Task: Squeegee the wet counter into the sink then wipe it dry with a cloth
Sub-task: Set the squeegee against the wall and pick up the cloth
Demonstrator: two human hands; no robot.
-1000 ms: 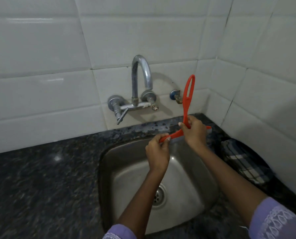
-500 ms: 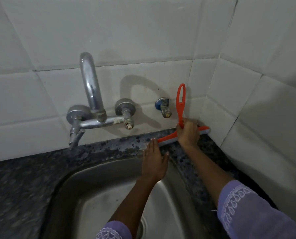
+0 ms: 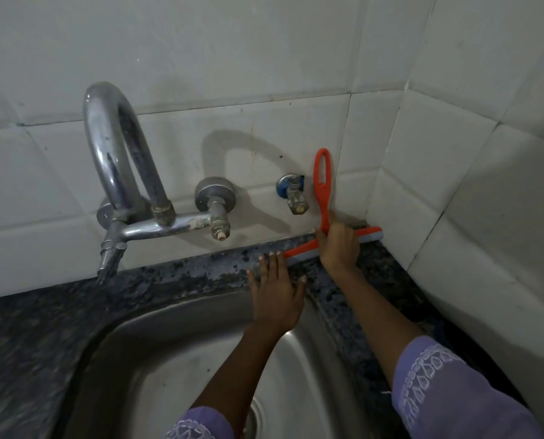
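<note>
- Lilac embroidered sleeves cover both forearms at the bottom of the view, nearest the camera, reaching out over the stainless steel sink basin.
- Steel drain ring shows only in part at the basin's floor, between the two sleeves.
- Dark speckled granite counter wraps the sink as a narrow ledge behind the basin and down its right side; pale patches glint on the strip behind the sink, though whether that is water cannot be told.
- Left hand lies flat, palm down, on the sink's back rim and the ledge, fingers spread apart and holding nothing; its fingertips sit just beside the blade's left end.
- Right hand, further back and right of the sink, has its fingers closed round the lower handle of the orange plastic squeegee with a grey rubber blade.
- That squeegee stands with its looped handle up against the white tiled wall, blade down on the ledge behind the sink's right corner, its right end touching the side wall.
- Small brass valve with a blue collar sticks out of the wall just left of the handle.
- Chrome wall-mounted tap with an arched spout sits above the sink's back left.
</note>
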